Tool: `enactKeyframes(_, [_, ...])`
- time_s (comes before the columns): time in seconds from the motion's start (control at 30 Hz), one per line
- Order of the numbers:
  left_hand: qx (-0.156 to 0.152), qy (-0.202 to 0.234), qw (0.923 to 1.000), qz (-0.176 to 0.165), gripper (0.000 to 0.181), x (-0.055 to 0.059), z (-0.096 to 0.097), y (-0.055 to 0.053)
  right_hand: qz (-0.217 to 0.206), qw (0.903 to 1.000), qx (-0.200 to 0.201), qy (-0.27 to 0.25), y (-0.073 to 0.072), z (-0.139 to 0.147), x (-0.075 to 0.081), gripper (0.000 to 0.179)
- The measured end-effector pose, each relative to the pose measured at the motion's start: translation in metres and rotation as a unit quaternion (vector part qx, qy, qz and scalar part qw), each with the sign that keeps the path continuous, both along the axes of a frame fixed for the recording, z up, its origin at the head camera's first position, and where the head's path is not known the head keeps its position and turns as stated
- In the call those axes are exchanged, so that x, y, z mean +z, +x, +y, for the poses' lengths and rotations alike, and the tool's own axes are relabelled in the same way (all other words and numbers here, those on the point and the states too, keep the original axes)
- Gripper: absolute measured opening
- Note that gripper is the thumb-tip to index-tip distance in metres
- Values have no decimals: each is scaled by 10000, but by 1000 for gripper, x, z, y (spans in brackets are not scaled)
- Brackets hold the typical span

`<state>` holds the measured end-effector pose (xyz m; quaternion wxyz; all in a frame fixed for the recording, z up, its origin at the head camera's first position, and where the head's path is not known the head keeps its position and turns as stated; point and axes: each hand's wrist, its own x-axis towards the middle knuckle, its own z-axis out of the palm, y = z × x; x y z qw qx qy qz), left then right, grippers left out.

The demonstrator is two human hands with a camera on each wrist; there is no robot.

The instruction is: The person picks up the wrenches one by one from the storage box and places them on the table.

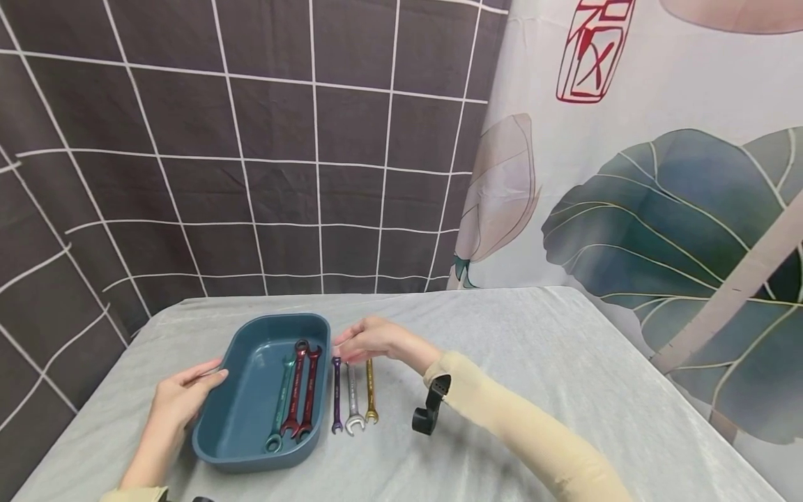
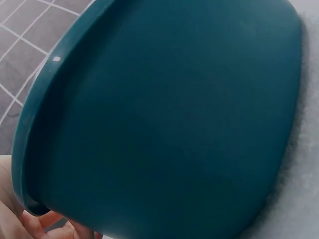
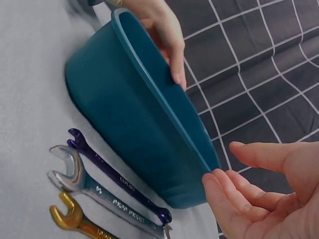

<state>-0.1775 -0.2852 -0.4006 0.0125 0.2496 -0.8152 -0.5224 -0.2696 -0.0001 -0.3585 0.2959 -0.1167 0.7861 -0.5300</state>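
Observation:
A blue-green plastic basin (image 1: 247,390) stands on the cloth. My left hand (image 1: 178,396) grips its left rim, the thumb over the edge and the fingers underneath. Inside lie a green wrench (image 1: 281,403) and two red wrenches, one (image 1: 295,392) beside the other (image 1: 310,390). My right hand (image 1: 370,340) hovers by the basin's right rim, over the upper ends of three wrenches. In the right wrist view its thumb is spread from the fingers, holding nothing, fingertips right at the rim. Those wrenches are purple (image 3: 119,179), silver (image 3: 107,199) and gold (image 3: 75,219), side by side.
A pale grey cloth (image 1: 489,335) covers the table. Behind it hangs a dark curtain with a white grid (image 1: 282,188), and to the right a white curtain with leaf prints (image 1: 652,216). A black wrist camera (image 1: 425,420) juts from the right sleeve.

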Motion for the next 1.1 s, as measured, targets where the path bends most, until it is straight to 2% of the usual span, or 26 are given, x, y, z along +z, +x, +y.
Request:
enactKeyframes(0.13, [-70,-128,9999,-5,58,1,-1,1,58,9999,79,24,1,-7,2,27])
enactKeyframes(0.47, [-142,322,9994,-68,59,4,-2,1,52,9994,338,-68,4,-25,10,30])
enactKeyframes(0.7, [-186,295,9993,-106,60,3,-5,0,85,9992,401,12,7,-36,13,29])
enactKeyframes(0.97, [-215,492,9985,-54,54,1,-7,1,62,9992,378,89,6,-45,13,27])
enactKeyframes(1.1, [-259,531,9982,-26,58,2,-6,1,77,9987,457,209,5,-49,11,27])
